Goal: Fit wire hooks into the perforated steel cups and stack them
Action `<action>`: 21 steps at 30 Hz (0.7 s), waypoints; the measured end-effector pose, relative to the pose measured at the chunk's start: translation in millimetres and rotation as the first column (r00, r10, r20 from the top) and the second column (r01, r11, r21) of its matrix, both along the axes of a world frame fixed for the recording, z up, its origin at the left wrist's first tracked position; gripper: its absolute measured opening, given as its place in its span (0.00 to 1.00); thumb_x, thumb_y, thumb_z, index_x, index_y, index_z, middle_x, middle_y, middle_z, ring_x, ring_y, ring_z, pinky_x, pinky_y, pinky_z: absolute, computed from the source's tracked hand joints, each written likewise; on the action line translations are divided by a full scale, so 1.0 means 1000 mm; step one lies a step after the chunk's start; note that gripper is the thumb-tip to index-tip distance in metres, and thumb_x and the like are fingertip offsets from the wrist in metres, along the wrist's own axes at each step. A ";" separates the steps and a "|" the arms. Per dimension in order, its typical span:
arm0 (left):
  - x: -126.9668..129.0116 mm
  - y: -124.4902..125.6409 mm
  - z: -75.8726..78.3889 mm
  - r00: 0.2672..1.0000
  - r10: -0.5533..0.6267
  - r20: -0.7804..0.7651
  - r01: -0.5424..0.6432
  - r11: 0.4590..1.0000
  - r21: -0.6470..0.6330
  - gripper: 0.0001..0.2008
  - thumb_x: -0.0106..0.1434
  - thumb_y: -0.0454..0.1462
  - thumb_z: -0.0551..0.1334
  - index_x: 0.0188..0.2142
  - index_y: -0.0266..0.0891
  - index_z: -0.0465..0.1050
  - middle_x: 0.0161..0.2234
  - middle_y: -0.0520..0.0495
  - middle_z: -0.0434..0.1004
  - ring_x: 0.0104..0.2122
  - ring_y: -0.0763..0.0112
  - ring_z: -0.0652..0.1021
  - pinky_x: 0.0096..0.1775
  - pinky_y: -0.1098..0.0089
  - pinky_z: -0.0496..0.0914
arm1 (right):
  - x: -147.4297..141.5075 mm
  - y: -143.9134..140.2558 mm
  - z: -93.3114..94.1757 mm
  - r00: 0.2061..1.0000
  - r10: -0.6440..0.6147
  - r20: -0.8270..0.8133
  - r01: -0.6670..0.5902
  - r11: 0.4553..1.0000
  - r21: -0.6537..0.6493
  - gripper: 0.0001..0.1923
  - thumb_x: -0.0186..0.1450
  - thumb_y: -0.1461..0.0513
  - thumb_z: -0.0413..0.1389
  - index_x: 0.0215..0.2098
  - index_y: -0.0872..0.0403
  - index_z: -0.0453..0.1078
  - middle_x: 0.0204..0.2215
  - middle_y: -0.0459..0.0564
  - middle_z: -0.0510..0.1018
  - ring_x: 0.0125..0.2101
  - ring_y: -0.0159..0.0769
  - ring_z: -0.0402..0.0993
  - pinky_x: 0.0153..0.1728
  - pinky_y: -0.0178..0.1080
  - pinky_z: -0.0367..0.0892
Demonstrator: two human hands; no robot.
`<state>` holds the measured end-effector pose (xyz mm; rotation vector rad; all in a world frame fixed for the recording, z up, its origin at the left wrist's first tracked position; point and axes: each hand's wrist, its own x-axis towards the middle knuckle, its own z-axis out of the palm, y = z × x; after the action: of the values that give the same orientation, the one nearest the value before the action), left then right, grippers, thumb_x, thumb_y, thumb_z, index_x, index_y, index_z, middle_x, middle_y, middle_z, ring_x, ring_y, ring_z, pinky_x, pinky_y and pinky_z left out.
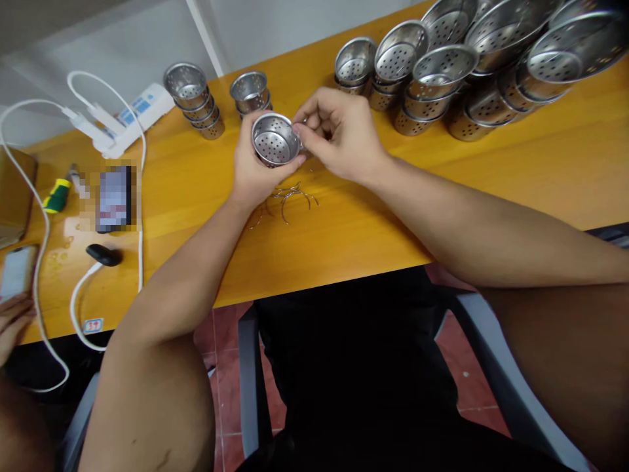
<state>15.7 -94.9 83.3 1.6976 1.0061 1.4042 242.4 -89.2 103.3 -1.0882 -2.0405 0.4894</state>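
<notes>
Progress partial: your left hand [255, 172] grips one strainer cup [274, 139] above the wire handles [287, 198]; your right hand [339, 134] pinches at its rim. Small stacks [196, 98] behind it, big pile [462, 65] right of it; judged many cups left.

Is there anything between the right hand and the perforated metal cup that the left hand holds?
Nothing visible does. The left hand grips the perforated metal cup from below, and the fingertips of the right hand already touch its rim on the right side. The loose wire rings lie on the table below, clear of both hands.
</notes>
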 end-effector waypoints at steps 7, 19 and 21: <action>0.000 0.000 -0.005 0.995 -0.100 0.014 0.101 0.995 -0.024 0.42 0.55 0.49 0.95 0.61 0.56 0.78 0.66 0.49 0.84 0.76 0.46 0.78 0.82 0.53 0.69 | 0.004 0.001 0.008 0.997 -0.052 0.057 0.053 0.998 -0.032 0.29 0.87 0.34 0.55 0.67 0.40 0.85 0.46 0.56 0.89 0.49 0.63 0.85 0.50 0.59 0.83; -0.002 -0.001 -0.008 0.986 -0.157 -0.055 0.161 0.985 0.061 0.40 0.59 0.50 0.94 0.63 0.55 0.77 0.64 0.50 0.84 0.70 0.49 0.81 0.79 0.53 0.72 | 0.002 -0.002 0.013 0.996 -0.044 0.077 0.047 0.998 -0.047 0.26 0.85 0.35 0.59 0.67 0.37 0.85 0.41 0.53 0.87 0.50 0.63 0.85 0.47 0.58 0.83; -0.003 0.006 -0.016 0.984 -0.163 -0.079 0.171 0.979 0.108 0.40 0.61 0.52 0.93 0.64 0.54 0.78 0.64 0.49 0.83 0.69 0.49 0.83 0.78 0.52 0.73 | 0.001 0.000 0.008 0.999 -0.022 0.038 0.024 0.999 -0.036 0.22 0.85 0.37 0.62 0.63 0.37 0.85 0.39 0.52 0.86 0.47 0.61 0.84 0.43 0.56 0.82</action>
<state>12.8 -88.8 66.9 1.8799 0.8119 1.3233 243.5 -89.1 111.4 -1.1491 -2.0567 0.4995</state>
